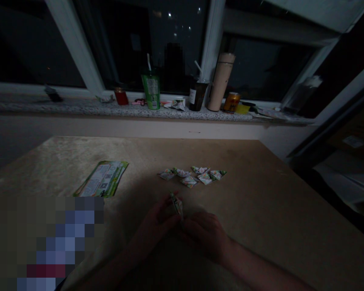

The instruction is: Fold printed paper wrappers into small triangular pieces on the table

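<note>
A small folded piece of printed paper (177, 203), green and white, stands tilted between my hands above the table. My left hand (162, 220) pinches it from the left, thumb on the near side and fingertips behind. Closed at its lower end is my right hand (205, 229), knuckles up, its fingertips hidden in the dim light. Just beyond my hands lie several folded paper pieces (189, 181) of similar print, grouped close together. To the left rests a small stack of flat printed leaflets (104, 178) with green edges.
The wooden table (255, 194) ends at a wall under a stone windowsill (87, 108). Along the sill stand a green cup (151, 91) with a straw, a dark cup (197, 95), a tall pink flask (221, 83), an orange can (231, 102) and a red jar (121, 96). A blurred-out patch covers the lower left.
</note>
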Motion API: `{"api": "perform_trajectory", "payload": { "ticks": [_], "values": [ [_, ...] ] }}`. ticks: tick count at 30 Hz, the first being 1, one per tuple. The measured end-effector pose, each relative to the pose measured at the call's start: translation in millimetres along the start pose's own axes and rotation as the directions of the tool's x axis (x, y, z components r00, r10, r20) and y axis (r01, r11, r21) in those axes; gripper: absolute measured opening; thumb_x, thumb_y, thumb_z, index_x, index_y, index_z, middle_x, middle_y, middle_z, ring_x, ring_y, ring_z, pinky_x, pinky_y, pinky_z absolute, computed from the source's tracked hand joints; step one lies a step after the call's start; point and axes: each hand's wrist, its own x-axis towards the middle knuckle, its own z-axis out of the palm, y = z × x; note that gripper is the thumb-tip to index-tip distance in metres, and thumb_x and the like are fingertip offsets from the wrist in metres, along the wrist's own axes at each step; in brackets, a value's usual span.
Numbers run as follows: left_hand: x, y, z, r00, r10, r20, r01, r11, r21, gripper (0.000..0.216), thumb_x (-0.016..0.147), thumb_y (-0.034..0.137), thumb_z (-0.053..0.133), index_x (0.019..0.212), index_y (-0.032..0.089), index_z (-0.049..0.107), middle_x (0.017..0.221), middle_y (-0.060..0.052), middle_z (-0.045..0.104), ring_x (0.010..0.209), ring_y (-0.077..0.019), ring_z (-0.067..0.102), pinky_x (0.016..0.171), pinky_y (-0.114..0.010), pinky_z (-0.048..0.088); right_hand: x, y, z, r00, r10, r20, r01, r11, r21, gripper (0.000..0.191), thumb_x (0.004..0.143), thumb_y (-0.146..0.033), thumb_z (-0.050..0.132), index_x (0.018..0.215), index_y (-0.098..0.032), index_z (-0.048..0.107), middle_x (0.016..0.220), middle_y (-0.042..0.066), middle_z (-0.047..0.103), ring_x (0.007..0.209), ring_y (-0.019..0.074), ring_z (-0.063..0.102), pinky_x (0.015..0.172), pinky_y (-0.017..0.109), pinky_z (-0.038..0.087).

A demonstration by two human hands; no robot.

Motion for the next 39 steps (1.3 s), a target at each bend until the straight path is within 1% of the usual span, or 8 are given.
{"api": "perform_trajectory", "payload": {
  "ticks": [4, 6, 10, 14, 18, 23, 33, 39],
  "values": [
    [-1, 3, 2, 1.0, -0.014, -0.005, 0.014, 1.0, -0.012, 0.056, 0.073, 0.029, 0.069, 0.125, 0.017, 0.051, 0.123, -0.008, 0.06, 0.114, -0.0271, 0.054, 0.096, -0.036, 0.043, -1, 0, -2, 0.999, 0.02, 0.042, -0.023, 0.996, 0.084, 0.028, 0.086, -0.044, 0.053, 0.095, -0.018, 0.056, 0.069, 0.005, 0.066, 0.062, 0.0163, 0.059, 0.056, 0.028, 0.041],
    [-3, 3, 3, 0.999, -0.027, 0.033, 0.027, 1.0, 0.0, 0.057, 0.076, 0.03, 0.066, 0.129, 0.019, 0.048, 0.118, -0.006, 0.063, 0.107, -0.0264, 0.059, 0.091, -0.035, 0.047, 0, -2, -4, 0.989, 0.124, 0.085, -0.139, 0.971, 0.194, 0.033, 0.083, -0.047, 0.055, 0.097, -0.018, 0.055, 0.074, 0.006, 0.066, 0.065, 0.017, 0.061, 0.058, 0.028, 0.043],
    [-5, -3, 2, 0.995, 0.037, 0.093, -0.047, 0.993, 0.112, 0.056, 0.078, 0.027, 0.064, 0.131, 0.025, 0.047, 0.112, -0.002, 0.066, 0.1, -0.0245, 0.063, 0.09, -0.035, 0.047, 3, -5, -3, 0.876, 0.449, 0.174, -0.478, 0.769, 0.424, 0.016, 0.084, -0.032, 0.056, 0.094, -0.021, 0.052, 0.077, 0.002, 0.066, 0.065, 0.0128, 0.061, 0.056, 0.022, 0.044],
    [-6, -9, 0, 0.989, 0.111, 0.098, -0.134, 0.953, 0.271, 0.052, 0.077, 0.025, 0.065, 0.127, 0.028, 0.052, 0.125, -0.002, 0.06, 0.112, -0.0254, 0.056, 0.097, -0.036, 0.042, 3, -3, 2, 0.78, 0.566, 0.266, -0.607, 0.584, 0.539, 0.042, 0.077, -0.027, 0.065, 0.114, -0.024, 0.046, 0.072, -0.003, 0.064, 0.063, 0.012, 0.061, 0.055, 0.021, 0.045],
    [-6, -6, 1, 0.988, 0.123, 0.094, -0.149, 0.924, 0.351, 0.047, 0.077, 0.026, 0.063, 0.123, 0.027, 0.056, 0.123, -0.002, 0.061, 0.112, -0.0258, 0.056, 0.099, -0.038, 0.04, 3, 1, 7, 0.736, 0.607, 0.301, -0.646, 0.496, 0.58, 0.043, 0.073, -0.026, 0.069, 0.112, -0.023, 0.049, 0.066, -0.004, 0.061, 0.058, 0.0114, 0.058, 0.051, 0.02, 0.044],
    [-6, 0, 1, 0.992, 0.078, 0.102, -0.103, 0.956, 0.274, 0.046, 0.076, 0.023, 0.063, 0.122, 0.023, 0.058, 0.118, -0.005, 0.064, 0.103, -0.0258, 0.061, 0.092, -0.038, 0.046, 8, 4, 7, 0.715, 0.606, 0.35, -0.643, 0.37, 0.671, 0.038, 0.072, -0.023, 0.067, 0.107, -0.02, 0.053, 0.069, -0.003, 0.061, 0.058, 0.0104, 0.058, 0.05, 0.019, 0.043],
    [-4, 4, -2, 0.998, 0.046, 0.03, -0.05, 0.986, 0.16, 0.036, 0.077, 0.023, 0.06, 0.113, 0.022, 0.065, 0.11, -0.002, 0.068, 0.099, -0.0245, 0.063, 0.087, -0.032, 0.047, 7, 6, 1, 0.764, 0.55, 0.337, -0.616, 0.469, 0.633, 0.034, 0.081, -0.024, 0.057, 0.114, -0.016, 0.058, 0.067, 0.0, 0.062, 0.054, 0.0091, 0.054, 0.048, 0.018, 0.041],
    [-1, 11, -4, 1.0, 0.015, 0.003, -0.015, 0.99, 0.14, 0.03, 0.075, 0.023, 0.06, 0.103, 0.023, 0.07, 0.103, 0.0, 0.071, 0.101, -0.0252, 0.061, 0.094, -0.035, 0.042, 8, 7, 1, 0.754, 0.558, 0.347, -0.601, 0.372, 0.708, 0.033, 0.082, -0.032, 0.058, 0.111, -0.017, 0.063, 0.075, 0.003, 0.065, 0.06, 0.0111, 0.057, 0.053, 0.02, 0.045]
  ]
}}
